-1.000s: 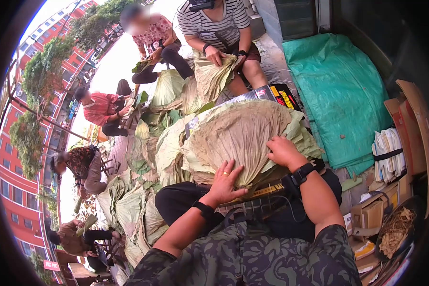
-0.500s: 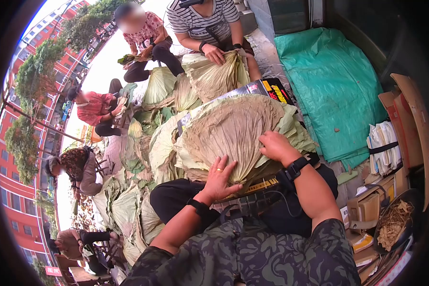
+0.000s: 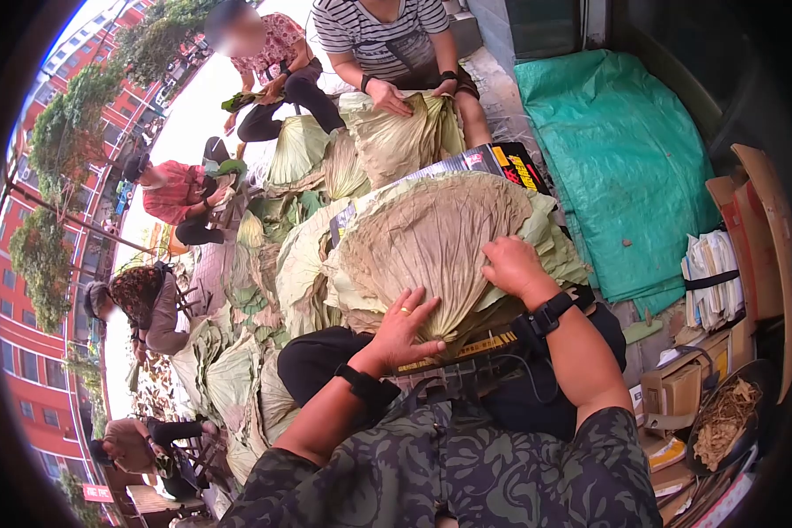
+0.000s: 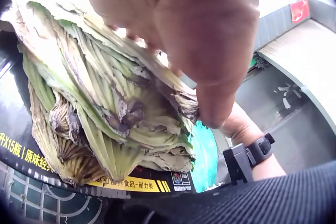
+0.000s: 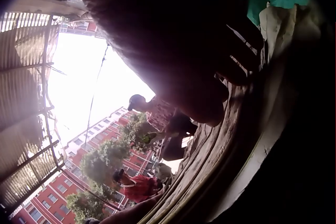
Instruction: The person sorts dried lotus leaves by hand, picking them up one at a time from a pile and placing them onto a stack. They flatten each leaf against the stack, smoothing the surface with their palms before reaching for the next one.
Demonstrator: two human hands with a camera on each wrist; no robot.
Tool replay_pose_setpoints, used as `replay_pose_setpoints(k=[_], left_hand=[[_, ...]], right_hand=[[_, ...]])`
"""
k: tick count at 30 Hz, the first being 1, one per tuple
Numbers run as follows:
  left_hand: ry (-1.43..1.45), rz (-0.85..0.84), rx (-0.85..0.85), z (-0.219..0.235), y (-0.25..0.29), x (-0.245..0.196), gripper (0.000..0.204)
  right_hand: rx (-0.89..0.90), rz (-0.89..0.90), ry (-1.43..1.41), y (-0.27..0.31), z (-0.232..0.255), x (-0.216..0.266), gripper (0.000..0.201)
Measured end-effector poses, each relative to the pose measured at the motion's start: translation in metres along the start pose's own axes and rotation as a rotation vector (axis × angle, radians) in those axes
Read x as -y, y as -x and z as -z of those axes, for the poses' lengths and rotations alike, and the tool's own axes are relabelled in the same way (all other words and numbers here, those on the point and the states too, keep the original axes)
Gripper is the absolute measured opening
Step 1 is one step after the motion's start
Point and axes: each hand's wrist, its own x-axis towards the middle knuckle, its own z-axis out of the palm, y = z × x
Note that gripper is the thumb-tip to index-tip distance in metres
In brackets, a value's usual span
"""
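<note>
Leaves (image 3: pixel 436 229), broad and dry, lie stacked on a printed carton (image 3: pixel 521 167) before us. We see the left hand (image 3: pixel 402 334) spread at their near-left edge; the right hand (image 3: pixel 514 266) rests loosely, gripping nothing, toward their right side.

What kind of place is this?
Probably an outdoor work spot, maybe a yard: big dried leaves lie stacked, a person in a striped shirt holds more, and a red building stands beyond.

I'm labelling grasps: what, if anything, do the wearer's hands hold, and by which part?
Nothing plainly: the left hand rests on the top leaf near its gathered end; whether the right hand pinches the leaf's right side is unclear.
</note>
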Motion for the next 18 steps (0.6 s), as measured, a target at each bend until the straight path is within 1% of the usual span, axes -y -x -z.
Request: replay_pose_setpoints(k=[5, 8, 10, 11, 13, 14, 16, 18], left_hand=[[0.122, 0.015, 0.019, 0.008, -0.003, 0.0, 0.076], [0.091, -0.001, -0.004, 0.01, -0.004, 0.004, 0.073], [0.243, 0.07, -0.083, 0.014, -0.007, 0.011, 0.071], [0.246, 0.073, -0.083, 0.016, -0.009, 0.014, 0.071], [0.304, 0.199, -0.352, 0.03, -0.02, 0.013, 0.07], [0.417, 0.325, -0.392, 0.041, -0.026, 0.007, 0.073], [0.592, 0.371, -0.632, 0.048, -0.045, 0.018, 0.08], [0.874, 0.565, -0.688, 0.063, -0.066, 0.034, 0.089]], right_hand=[[-0.014, 0.027, -0.002, -0.003, 0.0, 0.002, 0.024], [-0.012, 0.034, 0.009, -0.004, 0.002, 0.006, 0.024], [-0.009, 0.034, 0.006, -0.004, 0.003, 0.007, 0.024], [-0.02, 0.041, 0.006, -0.003, 0.002, 0.006, 0.024], [-0.024, 0.05, 0.007, -0.002, 0.002, 0.006, 0.024], [-0.04, 0.056, -0.013, -0.001, 0.003, 0.006, 0.024], [-0.052, 0.064, -0.035, 0.001, 0.004, 0.007, 0.024], [-0.035, 0.061, -0.076, 0.001, 0.006, 0.007, 0.024]])
